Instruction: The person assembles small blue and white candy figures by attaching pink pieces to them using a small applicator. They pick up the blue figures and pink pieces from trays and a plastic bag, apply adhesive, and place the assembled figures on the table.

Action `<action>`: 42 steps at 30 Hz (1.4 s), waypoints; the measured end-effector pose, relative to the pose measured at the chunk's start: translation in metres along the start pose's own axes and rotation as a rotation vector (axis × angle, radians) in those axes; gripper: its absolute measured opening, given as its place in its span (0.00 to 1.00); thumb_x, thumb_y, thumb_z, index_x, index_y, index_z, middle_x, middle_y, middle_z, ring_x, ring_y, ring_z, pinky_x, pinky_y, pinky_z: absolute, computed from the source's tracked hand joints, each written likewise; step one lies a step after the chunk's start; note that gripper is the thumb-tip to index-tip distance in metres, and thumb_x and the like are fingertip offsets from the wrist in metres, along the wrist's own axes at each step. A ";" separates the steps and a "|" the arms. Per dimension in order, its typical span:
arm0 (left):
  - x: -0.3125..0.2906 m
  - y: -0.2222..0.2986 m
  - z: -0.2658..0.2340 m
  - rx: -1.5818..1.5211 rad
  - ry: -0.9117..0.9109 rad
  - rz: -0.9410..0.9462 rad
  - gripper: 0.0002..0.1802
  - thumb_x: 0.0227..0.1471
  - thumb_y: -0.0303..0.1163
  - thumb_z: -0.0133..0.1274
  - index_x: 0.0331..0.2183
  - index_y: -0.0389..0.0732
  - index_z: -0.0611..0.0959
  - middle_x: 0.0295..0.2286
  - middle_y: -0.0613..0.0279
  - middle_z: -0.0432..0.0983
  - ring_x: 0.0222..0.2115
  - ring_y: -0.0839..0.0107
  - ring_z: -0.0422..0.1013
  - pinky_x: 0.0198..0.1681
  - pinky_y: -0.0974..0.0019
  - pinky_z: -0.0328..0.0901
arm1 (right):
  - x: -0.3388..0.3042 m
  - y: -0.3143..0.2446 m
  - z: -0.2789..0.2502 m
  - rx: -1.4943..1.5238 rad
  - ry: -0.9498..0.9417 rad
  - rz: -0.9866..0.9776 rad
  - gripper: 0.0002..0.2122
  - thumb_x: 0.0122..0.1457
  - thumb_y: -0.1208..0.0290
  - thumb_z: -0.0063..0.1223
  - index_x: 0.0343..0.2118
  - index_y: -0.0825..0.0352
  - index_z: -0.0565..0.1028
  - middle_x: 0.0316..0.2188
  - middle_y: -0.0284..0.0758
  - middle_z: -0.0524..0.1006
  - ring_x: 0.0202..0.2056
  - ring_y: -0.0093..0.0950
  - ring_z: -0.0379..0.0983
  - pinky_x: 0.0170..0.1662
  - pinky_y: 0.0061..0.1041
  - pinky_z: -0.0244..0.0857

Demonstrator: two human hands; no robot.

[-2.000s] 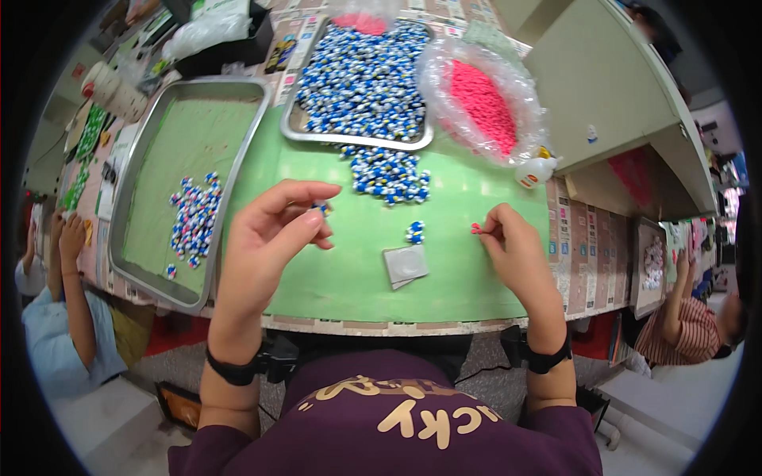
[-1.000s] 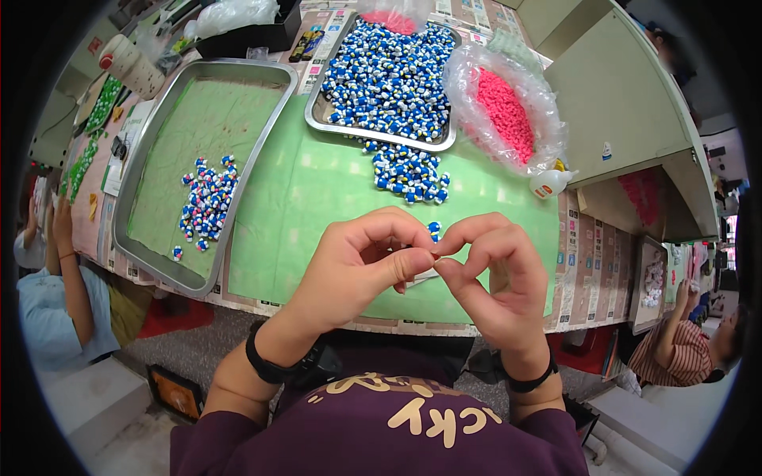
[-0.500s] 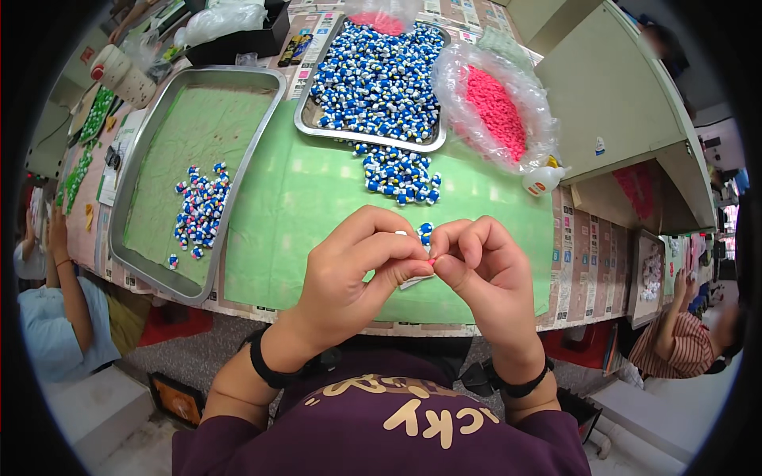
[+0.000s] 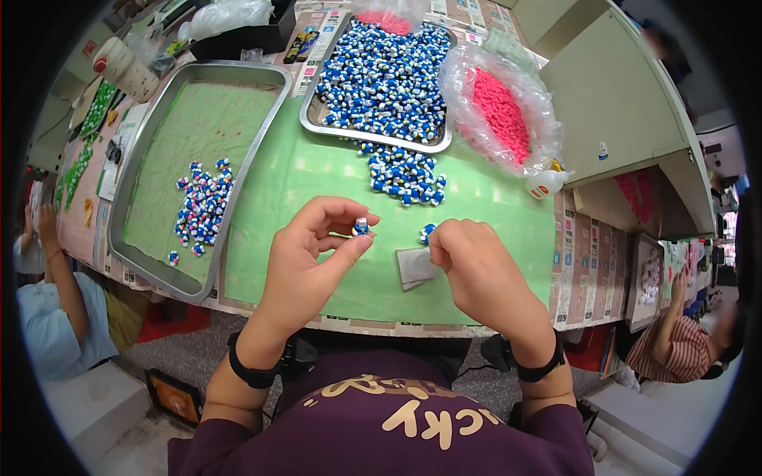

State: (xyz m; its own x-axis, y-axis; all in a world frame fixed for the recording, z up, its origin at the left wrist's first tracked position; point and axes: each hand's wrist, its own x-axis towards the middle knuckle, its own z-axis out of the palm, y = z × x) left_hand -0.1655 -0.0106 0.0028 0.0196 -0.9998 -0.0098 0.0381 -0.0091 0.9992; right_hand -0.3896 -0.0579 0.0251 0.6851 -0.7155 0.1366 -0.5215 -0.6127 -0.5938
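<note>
Pinching, the left hand [image 4: 305, 255] holds a blue figurine [image 4: 360, 228].

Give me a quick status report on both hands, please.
Left hand pinching a blue-and-white piece. Right hand beside another piece, grip hidden. Gray squares lying between the hands.

Bright, even indoor light reaches me across the desk [image 4: 583, 266], leaving soft pale reflections on its green sheet [image 4: 305, 178]. I get glints off the metal tray [image 4: 337, 133] and the clear plastic bag [image 4: 456, 99]. The left hand [image 4: 298, 266] reads fairly clearly to me, while the floor [image 4: 214, 353] below looks dimmer. My fisheye view bows the desk's front edge, stretches both sides and falls to black corners; small background details at the far right go soft.
</note>
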 end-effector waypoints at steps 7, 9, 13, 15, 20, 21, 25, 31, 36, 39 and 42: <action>0.002 0.004 0.001 -0.186 -0.091 -0.041 0.17 0.53 0.18 0.55 0.46 0.32 0.79 0.43 0.58 0.76 0.42 0.73 0.73 0.47 0.70 0.70 | 0.001 -0.004 -0.004 0.041 0.015 0.048 0.11 0.48 0.90 0.47 0.30 0.65 0.65 0.26 0.36 0.70 0.31 0.33 0.68 0.38 0.28 0.61; 0.004 0.004 0.004 -0.214 -0.135 -0.041 0.18 0.53 0.17 0.55 0.47 0.32 0.79 0.42 0.58 0.76 0.42 0.73 0.73 0.48 0.70 0.70 | -0.002 -0.006 -0.007 0.230 0.070 0.090 0.12 0.51 0.91 0.49 0.29 0.65 0.63 0.29 0.36 0.71 0.32 0.28 0.69 0.40 0.24 0.63; 0.004 0.006 0.018 -0.327 -0.100 -0.048 0.17 0.51 0.17 0.57 0.45 0.32 0.78 0.42 0.57 0.76 0.43 0.72 0.74 0.46 0.70 0.71 | 0.007 -0.025 -0.010 0.572 0.209 0.049 0.12 0.57 0.88 0.52 0.29 0.64 0.61 0.33 0.36 0.72 0.35 0.22 0.67 0.41 0.21 0.63; 0.005 0.008 0.023 -0.318 -0.089 -0.023 0.17 0.51 0.17 0.58 0.45 0.32 0.78 0.41 0.57 0.76 0.43 0.72 0.74 0.46 0.70 0.72 | 0.012 -0.029 -0.006 0.577 0.267 0.012 0.12 0.59 0.86 0.52 0.29 0.64 0.61 0.33 0.36 0.72 0.36 0.21 0.66 0.41 0.21 0.62; 0.004 0.015 0.031 -0.272 -0.072 0.062 0.16 0.51 0.17 0.58 0.44 0.32 0.79 0.39 0.58 0.77 0.40 0.73 0.75 0.45 0.70 0.72 | 0.012 -0.024 0.002 0.447 0.363 -0.024 0.12 0.59 0.85 0.53 0.29 0.64 0.61 0.35 0.37 0.72 0.35 0.21 0.67 0.41 0.21 0.63; 0.004 0.015 0.032 -0.252 -0.065 0.082 0.16 0.51 0.18 0.58 0.44 0.33 0.79 0.39 0.59 0.77 0.40 0.73 0.75 0.44 0.70 0.72 | 0.011 -0.024 0.002 0.428 0.361 -0.023 0.12 0.58 0.85 0.53 0.29 0.64 0.60 0.35 0.37 0.72 0.36 0.21 0.67 0.41 0.21 0.63; 0.004 0.015 0.036 -0.032 -0.013 0.236 0.15 0.49 0.17 0.59 0.41 0.34 0.82 0.35 0.59 0.78 0.35 0.74 0.76 0.38 0.72 0.74 | 0.009 -0.026 0.006 0.366 0.407 -0.019 0.13 0.58 0.85 0.54 0.29 0.63 0.60 0.35 0.38 0.72 0.36 0.22 0.67 0.41 0.21 0.63; 0.004 0.019 0.032 0.152 -0.034 0.411 0.15 0.45 0.14 0.60 0.38 0.35 0.85 0.32 0.58 0.78 0.31 0.74 0.76 0.32 0.72 0.73 | 0.006 -0.028 0.005 0.596 0.402 0.104 0.16 0.54 0.84 0.59 0.29 0.63 0.60 0.34 0.34 0.68 0.35 0.21 0.64 0.43 0.21 0.62; 0.006 0.019 0.003 0.219 0.021 0.451 0.12 0.46 0.14 0.60 0.36 0.35 0.85 0.32 0.59 0.77 0.30 0.76 0.74 0.31 0.75 0.70 | 0.000 0.002 -0.019 0.628 0.351 0.106 0.14 0.52 0.81 0.62 0.30 0.65 0.64 0.31 0.31 0.66 0.34 0.20 0.65 0.39 0.20 0.64; 0.006 0.014 -0.043 0.163 0.263 0.366 0.10 0.49 0.14 0.57 0.36 0.35 0.82 0.32 0.64 0.75 0.31 0.79 0.72 0.35 0.78 0.66 | -0.017 0.036 -0.036 0.407 0.410 0.332 0.10 0.54 0.83 0.57 0.29 0.68 0.65 0.28 0.30 0.70 0.33 0.20 0.68 0.40 0.21 0.66; 0.006 0.012 -0.089 0.363 0.462 0.398 0.09 0.51 0.16 0.56 0.37 0.34 0.81 0.32 0.68 0.73 0.31 0.82 0.70 0.36 0.79 0.64 | -0.037 0.068 -0.027 0.232 0.317 0.439 0.09 0.54 0.85 0.54 0.28 0.69 0.65 0.28 0.32 0.72 0.33 0.20 0.69 0.41 0.21 0.66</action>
State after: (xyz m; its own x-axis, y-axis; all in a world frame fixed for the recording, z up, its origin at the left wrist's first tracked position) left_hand -0.0757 -0.0153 0.0110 0.3874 -0.8186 0.4240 -0.3942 0.2687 0.8789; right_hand -0.4645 -0.0824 0.0011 0.2260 -0.9730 0.0477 -0.5728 -0.1724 -0.8013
